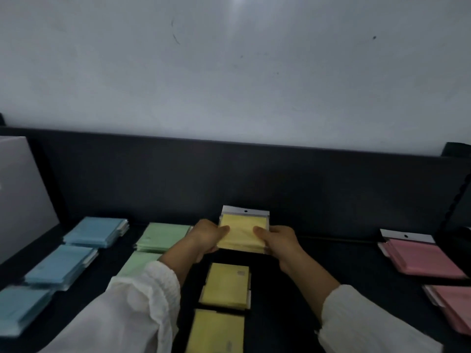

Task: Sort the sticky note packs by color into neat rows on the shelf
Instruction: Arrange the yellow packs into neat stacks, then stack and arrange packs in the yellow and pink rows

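Two hands hold one yellow pack (242, 234) at the middle of the frame. My left hand (207, 236) pinches its left edge and my right hand (276, 240) pinches its right edge, each with the thumb pressed on top. The pack's white header, with a punched hole, points to the top of the frame and sits near the dark back panel (254, 179). I cannot tell whether the pack rests on the shelf (318, 263) or hangs just above it. Below it a second yellow pack (225, 286) and a third yellow pack (216, 332) lie flat in a column running to the bottom edge. Left of my left hand is a far green pack (163, 236), and a near green pack (139, 263) is partly hidden by my white left sleeve (132, 309). Further left, a far blue pack (95, 231), a mid blue pack (60, 267) and a near blue pack (20, 308) form a slanting row toward the lower left corner. At the right edge a far pink pack (423, 256) and a near pink pack (453, 307) lie well apart from the yellow column. A grey box (20, 194) stands at the left edge, and a pale wall (229, 72) fills the upper half.
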Demonstrator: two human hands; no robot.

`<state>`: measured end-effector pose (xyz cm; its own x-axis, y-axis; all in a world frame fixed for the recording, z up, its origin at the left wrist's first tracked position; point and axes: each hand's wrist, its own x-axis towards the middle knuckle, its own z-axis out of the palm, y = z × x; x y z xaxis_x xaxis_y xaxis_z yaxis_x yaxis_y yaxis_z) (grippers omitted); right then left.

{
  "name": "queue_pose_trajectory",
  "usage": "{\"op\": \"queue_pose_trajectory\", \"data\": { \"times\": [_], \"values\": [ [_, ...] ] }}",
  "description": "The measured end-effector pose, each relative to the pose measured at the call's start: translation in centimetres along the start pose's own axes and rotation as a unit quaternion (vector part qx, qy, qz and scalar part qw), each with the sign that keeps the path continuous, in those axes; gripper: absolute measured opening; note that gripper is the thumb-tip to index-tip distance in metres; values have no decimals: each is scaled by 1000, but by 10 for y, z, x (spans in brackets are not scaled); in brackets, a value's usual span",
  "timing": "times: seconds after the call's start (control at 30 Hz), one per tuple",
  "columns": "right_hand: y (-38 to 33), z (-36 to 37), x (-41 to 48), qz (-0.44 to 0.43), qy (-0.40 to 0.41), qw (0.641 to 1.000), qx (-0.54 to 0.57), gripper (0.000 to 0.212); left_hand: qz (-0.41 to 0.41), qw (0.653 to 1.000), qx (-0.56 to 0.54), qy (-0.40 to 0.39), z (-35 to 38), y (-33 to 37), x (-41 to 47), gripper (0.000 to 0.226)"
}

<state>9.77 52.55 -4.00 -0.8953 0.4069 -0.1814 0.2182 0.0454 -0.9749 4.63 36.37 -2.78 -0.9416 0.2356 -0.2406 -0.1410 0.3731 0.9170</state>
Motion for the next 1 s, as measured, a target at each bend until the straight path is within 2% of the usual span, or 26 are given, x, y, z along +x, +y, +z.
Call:
{"op": "queue_pose_trajectory", "data": {
  "times": [0.13, 0.23, 0.4, 0.47, 0.53, 0.6, 0.73, 0.87, 0.93, 1.0],
  "values": [
    [6, 10, 13, 28, 7, 997, -69, 32, -22, 999, 23, -17, 1, -12, 10, 25],
    [7, 16, 19, 47, 2, 993, -110, 37, -32, 998, 44, -19, -1, -15, 15, 19],
    [7, 23, 20, 46, 20, 972, -229, 44, -62, 994, 90, -8, -5, -16, 26, 23],
    [6, 24, 23, 43, 24, 966, -253, 44, -52, 987, 154, -15, -7, -13, 29, 21],
    [8, 25, 26, 46, 29, 964, -259, 45, -30, 968, 247, -3, -9, -11, 32, 34],
    [9, 24, 31, 45, 38, 967, -249, 45, -20, 961, 276, -5, -8, -11, 37, 41],
    [12, 26, 36, 44, 46, 971, -233, 41, -24, 966, 253, -34, -7, -11, 44, 35],
    [18, 32, 32, 36, 50, 972, -228, 30, -21, 960, 277, -40, -7, -12, 42, 30],
    [17, 34, 29, 36, 51, 971, -230, 24, -5, 948, 318, -34, -5, -10, 40, 35],
    [11, 34, 23, 34, 54, 972, -228, 31, 14, 924, 382, -20, -4, -6, 36, 41]
  ]
}}
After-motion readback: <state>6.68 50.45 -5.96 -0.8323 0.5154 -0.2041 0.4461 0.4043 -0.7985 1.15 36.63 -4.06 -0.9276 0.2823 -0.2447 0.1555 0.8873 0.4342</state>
